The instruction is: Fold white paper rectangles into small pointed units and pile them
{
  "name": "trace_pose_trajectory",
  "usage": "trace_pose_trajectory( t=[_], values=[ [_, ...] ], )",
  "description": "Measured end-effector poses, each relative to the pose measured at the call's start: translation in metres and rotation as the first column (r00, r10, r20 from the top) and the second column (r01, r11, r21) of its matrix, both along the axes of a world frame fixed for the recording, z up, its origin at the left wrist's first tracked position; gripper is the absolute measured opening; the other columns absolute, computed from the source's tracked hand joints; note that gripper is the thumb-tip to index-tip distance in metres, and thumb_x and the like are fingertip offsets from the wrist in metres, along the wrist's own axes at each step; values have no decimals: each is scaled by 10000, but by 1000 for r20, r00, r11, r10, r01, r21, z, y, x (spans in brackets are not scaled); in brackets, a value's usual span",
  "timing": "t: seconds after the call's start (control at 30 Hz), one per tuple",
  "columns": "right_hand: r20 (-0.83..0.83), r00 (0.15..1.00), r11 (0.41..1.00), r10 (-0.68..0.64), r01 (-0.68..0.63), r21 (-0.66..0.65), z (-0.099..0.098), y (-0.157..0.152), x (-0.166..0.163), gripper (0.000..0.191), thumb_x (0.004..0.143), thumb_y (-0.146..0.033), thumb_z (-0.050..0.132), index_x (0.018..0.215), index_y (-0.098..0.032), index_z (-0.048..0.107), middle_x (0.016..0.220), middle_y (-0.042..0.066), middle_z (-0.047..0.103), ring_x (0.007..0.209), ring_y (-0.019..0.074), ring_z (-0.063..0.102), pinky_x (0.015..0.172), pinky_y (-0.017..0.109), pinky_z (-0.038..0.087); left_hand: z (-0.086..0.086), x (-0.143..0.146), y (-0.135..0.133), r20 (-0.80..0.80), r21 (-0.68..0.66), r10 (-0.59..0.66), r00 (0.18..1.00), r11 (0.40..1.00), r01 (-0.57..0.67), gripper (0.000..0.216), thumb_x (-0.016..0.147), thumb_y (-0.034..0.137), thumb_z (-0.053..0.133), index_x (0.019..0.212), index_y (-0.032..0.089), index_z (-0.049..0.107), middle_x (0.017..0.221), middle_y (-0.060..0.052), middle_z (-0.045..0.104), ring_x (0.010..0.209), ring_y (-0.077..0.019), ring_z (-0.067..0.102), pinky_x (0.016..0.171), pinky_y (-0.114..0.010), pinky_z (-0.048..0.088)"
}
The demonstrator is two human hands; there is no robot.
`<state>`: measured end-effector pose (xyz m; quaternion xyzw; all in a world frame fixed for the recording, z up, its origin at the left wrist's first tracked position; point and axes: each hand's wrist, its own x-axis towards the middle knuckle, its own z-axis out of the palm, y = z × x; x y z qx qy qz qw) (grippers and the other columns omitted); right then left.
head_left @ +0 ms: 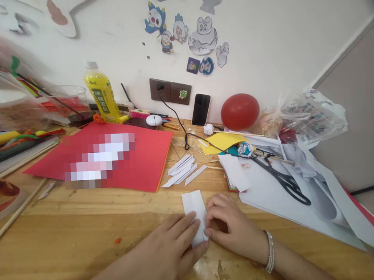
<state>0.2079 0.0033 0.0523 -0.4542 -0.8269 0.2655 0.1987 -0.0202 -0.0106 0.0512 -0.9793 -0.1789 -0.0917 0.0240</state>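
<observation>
A small white paper rectangle (193, 200) with a lengthwise crease lies on the wooden table. My left hand (174, 247) rests across its left and near part, fingers stretched out flat and thumb along the near end. At the right edge, my right hand (230, 225) has its fingers curled, with thumb and forefinger pinching the paper's side. A beaded bracelet (269, 251) circles my right wrist. Beyond the paper lies a small pile of folded white paper strips (182, 171). Part of the rectangle is hidden under my left fingers.
Red paper sheets (147, 159) lie at left, near a yellow drink bottle (104, 94). To the right, black-handled scissors (283, 179) rest on white sheets (272, 210). A phone (201, 110) and a red balloon (240, 111) stand against the wall. A black cable (176, 115) trails across the table.
</observation>
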Motion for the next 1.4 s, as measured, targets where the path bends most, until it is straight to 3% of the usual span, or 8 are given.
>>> trace_pose_trajectory(
  t=[0.27, 0.73, 0.93, 1.03, 1.1, 1.4],
  values=[
    [-13, 1000, 999, -17, 18, 34, -4, -4, -2, 175, 777, -107, 694, 726, -202, 556, 827, -2, 526, 838, 194, 491, 747, 332, 396, -3, -1, 1, -4, -45, -4, 1000, 999, 3, 408, 968, 219, 503, 1374, 182, 478, 1328, -140, 554, 1300, -330, 416, 1049, -480, 338],
    [-5, 998, 997, -62, 62, 45, -6, -6, -3, 129, 815, -151, 678, 827, -212, 565, 862, 8, 535, 851, 209, 491, 744, 338, 391, 2, 1, -1, 1, -25, 7, 1000, 1000, -7, 382, 954, 271, 551, 1328, 196, 542, 1315, -148, 570, 1250, -319, 473, 1028, -470, 358],
    [-10, 995, 990, -103, 103, 91, -10, -3, 0, 120, 916, -119, 505, 865, -213, 559, 854, 26, 570, 838, 211, 504, 743, 344, 384, 1, 3, 0, 23, -9, 13, 1000, 1000, -13, 362, 935, 249, 560, 1292, 189, 570, 1290, -155, 585, 1215, -329, 502, 990, -468, 384],
    [-43, 994, 988, -99, 104, 116, -12, -3, 1, 46, 891, -191, 575, 923, -211, 549, 879, 29, 577, 856, 222, 506, 754, 351, 390, 2, 4, -2, 17, 35, 27, 999, 999, -28, 374, 928, 254, 565, 1294, 179, 566, 1262, -151, 606, 1191, -327, 519, 985, -466, 381],
    [-40, 995, 988, -93, 97, 117, -12, -4, 1, 175, 833, -248, 669, 955, -211, 550, 912, 32, 578, 881, 232, 503, 771, 362, 395, 2, 4, -4, 1, 67, 33, 999, 997, -33, 400, 928, 274, 559, 1312, 162, 549, 1262, -152, 608, 1183, -335, 521, 982, -474, 376],
    [-10, 992, 988, -127, 127, 90, -10, -5, -2, 201, 799, -136, 690, 943, -212, 573, 924, 29, 579, 892, 235, 500, 790, 379, 389, -5, 8, -3, 0, 59, 66, 998, 996, -66, 439, 932, 276, 531, 1360, 189, 493, 1225, -111, 599, 1082, -314, 516, 940, -462, 356]
  ],
)
